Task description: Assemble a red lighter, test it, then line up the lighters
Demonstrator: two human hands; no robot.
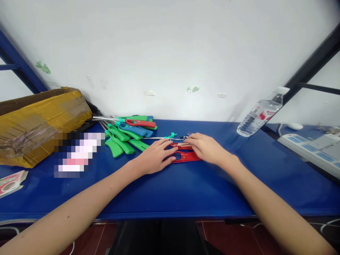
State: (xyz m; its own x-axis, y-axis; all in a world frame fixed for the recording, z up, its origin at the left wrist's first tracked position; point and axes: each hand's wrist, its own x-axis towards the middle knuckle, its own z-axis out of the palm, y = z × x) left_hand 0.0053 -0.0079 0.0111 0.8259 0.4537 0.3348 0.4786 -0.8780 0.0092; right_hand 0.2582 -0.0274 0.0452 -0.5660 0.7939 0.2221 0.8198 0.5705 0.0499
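Observation:
Two red lighter casing halves [186, 156] lie side by side on the blue table. My left hand [155, 156] rests at their left end, fingers spread along the upper half and thumb by the lower one, steadying the casing. Over the right end bends my right hand [208, 148], its fingertips brought together on small parts in the upper half; what they pinch is hidden. Just beyond the fingers are a metal lighter tube with a teal trigger piece [170, 135] and a small black part [182, 137] with a thin white wire.
Left of my hands lies a pile of long-nosed lighters [124, 136] in green, blue and red. A taped cardboard box [42, 127] stands at far left, near a card [12, 183]. A water bottle [261, 113] and a white power strip [310, 152] are on the right.

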